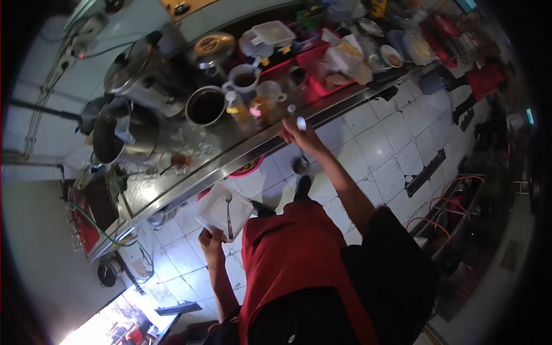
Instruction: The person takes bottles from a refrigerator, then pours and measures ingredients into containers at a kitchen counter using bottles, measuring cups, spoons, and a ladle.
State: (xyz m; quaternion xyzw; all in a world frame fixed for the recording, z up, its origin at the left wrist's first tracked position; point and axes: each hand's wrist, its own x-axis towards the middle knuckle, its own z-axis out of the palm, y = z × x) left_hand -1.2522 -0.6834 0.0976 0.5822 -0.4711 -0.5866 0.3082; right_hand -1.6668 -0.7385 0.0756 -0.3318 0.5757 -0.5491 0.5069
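Note:
A white rectangular plastic container (208, 202) is gripped at its near edge by my left hand (213, 241), low in front of the counter. A metal spoon (229, 215) lies in that container. My right hand (297, 138) is closed in front of the counter's metal edge. A small pale piece (301, 123) shows at its fingers; I cannot make out what it is. Just below this hand is a dark rounded thing (300, 165), and whether it is held is unclear. Nearest the right hand on the counter are a clear measuring jug (270, 92) and small bottles (236, 107).
Along the steel counter (190, 179) stand a pot of dark liquid (205, 106), a white jug (243, 79), a large steel pot (123, 132) and a red tray (322, 72). A rack with red hoses (451, 213) stands at right. Floor drains (425, 172) cross the white tiles.

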